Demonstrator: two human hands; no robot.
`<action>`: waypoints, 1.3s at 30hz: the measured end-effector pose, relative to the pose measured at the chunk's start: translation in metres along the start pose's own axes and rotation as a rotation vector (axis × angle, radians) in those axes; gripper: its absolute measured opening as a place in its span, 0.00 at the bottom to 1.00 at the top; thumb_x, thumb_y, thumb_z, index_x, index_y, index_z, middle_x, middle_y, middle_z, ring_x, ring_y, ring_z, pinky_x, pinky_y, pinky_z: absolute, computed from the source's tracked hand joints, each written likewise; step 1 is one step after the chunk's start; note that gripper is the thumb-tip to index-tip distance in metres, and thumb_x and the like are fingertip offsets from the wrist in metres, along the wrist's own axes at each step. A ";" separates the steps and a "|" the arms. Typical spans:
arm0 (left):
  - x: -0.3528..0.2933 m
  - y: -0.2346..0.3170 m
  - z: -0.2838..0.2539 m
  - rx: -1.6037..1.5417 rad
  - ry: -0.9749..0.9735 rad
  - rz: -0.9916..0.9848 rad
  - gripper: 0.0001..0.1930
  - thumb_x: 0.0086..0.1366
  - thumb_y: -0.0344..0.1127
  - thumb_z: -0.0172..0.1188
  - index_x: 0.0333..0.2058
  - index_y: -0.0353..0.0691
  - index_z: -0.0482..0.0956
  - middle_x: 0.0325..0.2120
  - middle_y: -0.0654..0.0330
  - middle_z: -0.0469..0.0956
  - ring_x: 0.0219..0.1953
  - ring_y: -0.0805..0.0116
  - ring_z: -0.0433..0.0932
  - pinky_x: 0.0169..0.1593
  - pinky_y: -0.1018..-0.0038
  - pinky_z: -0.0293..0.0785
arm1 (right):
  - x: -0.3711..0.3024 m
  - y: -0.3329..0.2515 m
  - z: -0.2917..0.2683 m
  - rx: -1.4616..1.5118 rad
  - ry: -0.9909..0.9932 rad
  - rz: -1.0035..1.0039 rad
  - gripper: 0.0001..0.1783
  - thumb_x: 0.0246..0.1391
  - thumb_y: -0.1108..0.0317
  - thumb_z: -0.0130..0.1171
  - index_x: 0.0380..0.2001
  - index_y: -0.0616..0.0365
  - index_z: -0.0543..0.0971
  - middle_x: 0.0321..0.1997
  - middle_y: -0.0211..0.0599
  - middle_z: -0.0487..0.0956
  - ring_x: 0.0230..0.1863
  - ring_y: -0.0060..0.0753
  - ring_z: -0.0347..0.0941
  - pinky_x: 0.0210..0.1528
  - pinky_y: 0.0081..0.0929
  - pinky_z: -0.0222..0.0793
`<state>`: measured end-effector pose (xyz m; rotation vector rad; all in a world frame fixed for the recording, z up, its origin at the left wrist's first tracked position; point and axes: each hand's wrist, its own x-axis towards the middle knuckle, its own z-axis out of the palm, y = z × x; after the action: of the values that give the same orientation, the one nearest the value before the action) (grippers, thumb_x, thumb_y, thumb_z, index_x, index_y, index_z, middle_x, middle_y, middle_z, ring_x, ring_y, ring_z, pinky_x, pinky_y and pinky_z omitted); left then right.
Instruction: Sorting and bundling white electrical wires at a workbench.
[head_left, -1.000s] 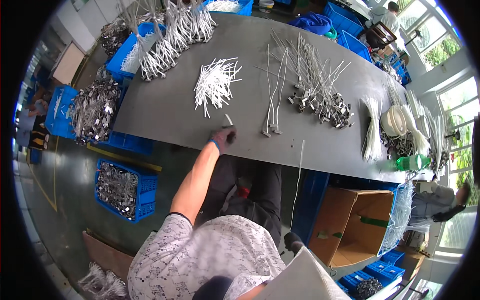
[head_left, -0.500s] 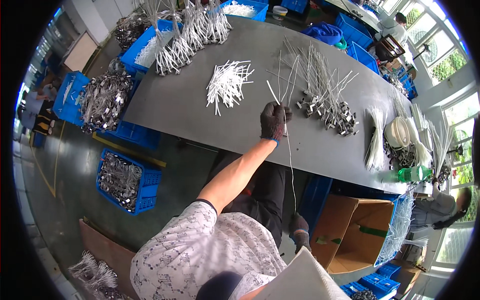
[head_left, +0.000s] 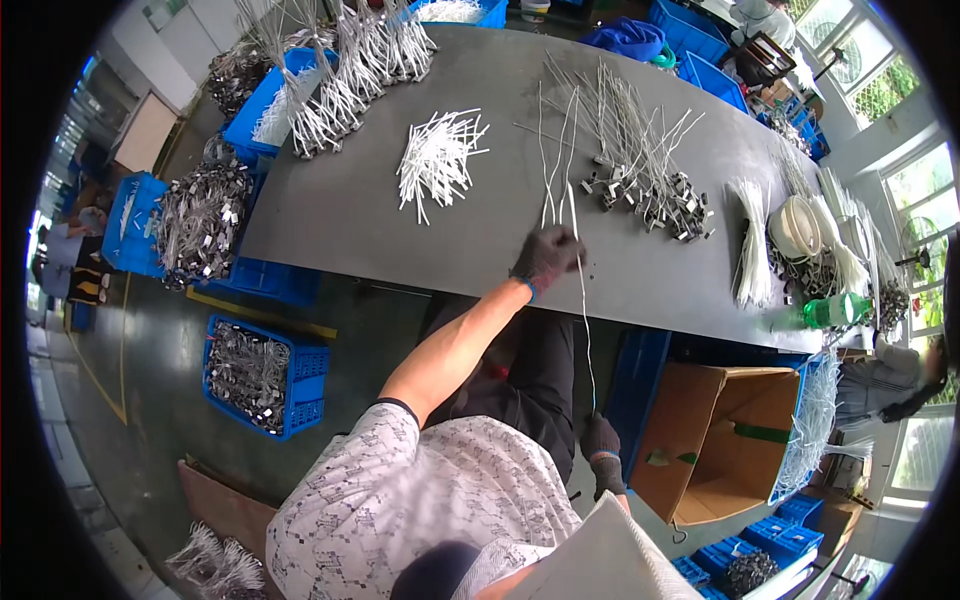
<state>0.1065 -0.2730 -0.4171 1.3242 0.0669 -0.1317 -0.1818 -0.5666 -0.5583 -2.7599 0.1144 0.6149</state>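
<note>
My left hand [head_left: 548, 256], in a dark knitted glove, is closed over thin wires near the front edge of the grey table. Several pale wires [head_left: 545, 160] fan out beyond its fingers, and a short white tube [head_left: 573, 208] stands up among them. One long wire [head_left: 587, 335] runs from this hand over the table edge down to my right hand [head_left: 600, 440], also gloved and closed around its lower end. To the left lies a pile of white tubes [head_left: 440, 160]. On the right are wires with dark metal clips [head_left: 660, 205].
Bundles of white-sleeved wires [head_left: 350, 85] stand at the table's far left. A white wire bundle [head_left: 750, 245], a white roll [head_left: 796, 228] and a green bottle [head_left: 836, 311] sit at right. Below are a cardboard box [head_left: 690, 440] and a blue crate of clipped parts [head_left: 305, 385].
The view has shifted slightly. The white tube, which slanted left out of my left hand, now stands upright along the wires. My right hand still holds the long wire's lower end.
</note>
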 end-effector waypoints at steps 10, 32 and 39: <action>-0.025 -0.044 0.038 0.334 -0.072 0.055 0.18 0.64 0.45 0.65 0.27 0.33 0.82 0.17 0.64 0.75 0.24 0.79 0.69 0.30 0.72 0.68 | 0.069 -0.089 -0.089 1.166 0.199 -0.158 0.13 0.61 0.68 0.58 0.48 0.59 0.77 0.39 0.38 0.80 0.36 0.31 0.75 0.38 0.29 0.73; 0.040 -0.023 -0.154 1.077 0.564 -0.110 0.22 0.65 0.55 0.54 0.40 0.41 0.81 0.36 0.46 0.83 0.43 0.43 0.82 0.45 0.52 0.77 | 0.366 -0.056 -0.246 0.113 0.738 -0.120 0.27 0.58 0.59 0.58 0.61 0.49 0.70 0.58 0.61 0.73 0.55 0.64 0.73 0.56 0.51 0.72; 0.042 -0.038 -0.263 1.450 0.844 -0.398 0.22 0.63 0.55 0.58 0.40 0.40 0.80 0.43 0.47 0.82 0.47 0.45 0.82 0.47 0.50 0.80 | 0.355 -0.048 -0.234 0.050 0.703 0.114 0.19 0.53 0.55 0.63 0.41 0.58 0.77 0.43 0.55 0.82 0.47 0.64 0.77 0.48 0.54 0.73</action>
<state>0.1494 -0.0291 -0.5233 2.7211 1.1274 0.0914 0.2405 -0.5986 -0.4944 -2.7987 0.4321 -0.3532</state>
